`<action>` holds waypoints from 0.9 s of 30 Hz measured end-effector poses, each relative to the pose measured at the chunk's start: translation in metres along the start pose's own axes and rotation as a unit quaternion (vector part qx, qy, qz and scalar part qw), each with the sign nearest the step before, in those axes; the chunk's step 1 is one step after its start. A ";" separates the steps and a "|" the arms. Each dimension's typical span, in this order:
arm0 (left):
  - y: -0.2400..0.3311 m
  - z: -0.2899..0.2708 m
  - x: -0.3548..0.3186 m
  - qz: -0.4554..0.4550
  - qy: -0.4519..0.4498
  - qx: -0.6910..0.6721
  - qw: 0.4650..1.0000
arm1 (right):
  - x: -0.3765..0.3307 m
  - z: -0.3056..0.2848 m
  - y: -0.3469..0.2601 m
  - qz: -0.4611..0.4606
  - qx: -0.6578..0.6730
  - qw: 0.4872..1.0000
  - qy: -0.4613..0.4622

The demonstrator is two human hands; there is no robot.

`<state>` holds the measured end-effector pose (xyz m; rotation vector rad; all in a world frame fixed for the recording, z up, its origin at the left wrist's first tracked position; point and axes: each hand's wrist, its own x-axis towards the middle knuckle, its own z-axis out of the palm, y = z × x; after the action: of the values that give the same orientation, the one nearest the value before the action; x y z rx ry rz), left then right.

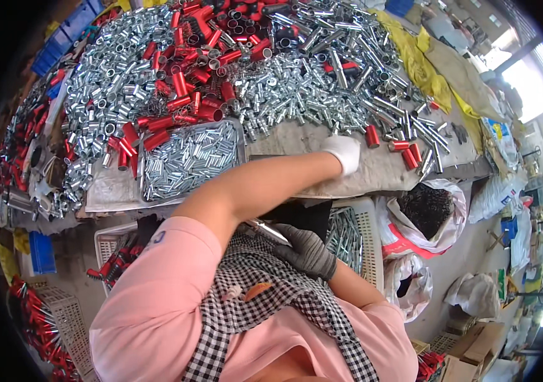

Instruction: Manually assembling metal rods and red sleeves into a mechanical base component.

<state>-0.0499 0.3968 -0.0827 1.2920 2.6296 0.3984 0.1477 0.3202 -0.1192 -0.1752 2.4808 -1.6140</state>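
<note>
My left arm reaches across the bench, and my left hand (pixel 346 155), in a white glove, is at the near edge of a heap of small silver metal fittings (pixel 290 89). Its fingers are mostly hidden behind the back of the hand, so I cannot tell whether they hold a fitting. Close to my lap, my right hand (pixel 306 251), in a grey glove, is closed around a shiny silver metal tube (pixel 269 232). The tube points up and to the left, over my checked apron (pixel 246 290). A red sleeve (pixel 372 136) lies just right of the white glove.
Silver rings (pixel 112 83), red sleeves (pixel 179 83) and long silver tubes (pixel 364 57) cover the bench. A metal tray (pixel 243 141) holds small pins. Below stand a white crate (pixel 373 239) of metal rods and a white sack (pixel 453 219) of dark pieces.
</note>
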 end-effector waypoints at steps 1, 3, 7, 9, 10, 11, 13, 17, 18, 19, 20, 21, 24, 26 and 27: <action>-0.003 -0.036 -0.018 0.019 -0.050 -0.071 0.996 | -0.004 -0.003 0.001 0.001 0.004 1.000 0.006; -0.037 -0.072 -0.046 0.044 -0.071 -0.251 0.964 | -0.004 -0.002 -0.007 0.010 0.014 1.000 0.006; -0.113 -0.098 -0.100 0.175 -0.022 -0.499 0.848 | -0.001 0.000 -0.013 0.024 0.184 0.983 0.006; -0.129 -0.119 -0.144 0.112 -0.033 -0.554 0.824 | 0.001 0.002 -0.013 0.019 0.284 0.959 -0.002; -0.140 -0.120 -0.162 0.104 -0.019 -0.589 0.801 | 0.000 0.003 -0.014 0.035 0.367 0.929 -0.020; -0.151 -0.119 -0.181 0.097 0.000 -0.622 0.777 | 0.002 0.003 -0.021 0.055 0.446 0.892 -0.042; -0.168 -0.114 -0.212 0.068 0.035 -0.657 0.750 | 0.008 0.005 -0.036 0.059 0.438 0.897 -0.026; -0.188 -0.103 -0.266 0.037 0.143 -0.729 0.669 | 0.020 0.019 -0.045 0.041 0.445 0.894 -0.021; -0.192 -0.100 -0.276 0.010 0.171 -0.747 0.643 | 0.025 0.023 -0.043 0.036 0.448 0.893 -0.035; -0.195 -0.098 -0.286 -0.027 0.195 -0.745 0.637 | 0.030 0.026 -0.044 0.039 0.446 0.893 -0.045; -0.196 -0.095 -0.291 -0.030 0.201 -0.747 0.633 | 0.035 0.028 -0.045 0.038 0.461 0.884 -0.073; -0.197 -0.092 -0.295 -0.038 0.235 -0.746 0.621 | 0.039 0.031 -0.047 0.037 0.476 0.873 -0.100; -0.199 -0.084 -0.303 -0.053 0.280 -0.761 0.583 | 0.045 0.043 -0.051 0.029 0.464 0.881 -0.090; -0.198 -0.086 -0.309 -0.110 0.263 -0.730 0.621 | 0.046 0.047 -0.054 0.048 0.453 0.886 -0.092; -0.198 -0.086 -0.311 -0.109 0.261 -0.733 0.619 | 0.046 0.048 -0.056 0.064 0.444 0.889 -0.092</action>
<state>-0.0334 0.0201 -0.0496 0.2003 1.4890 2.3878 0.1126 0.2461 -0.0907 -0.0264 1.3740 -2.3322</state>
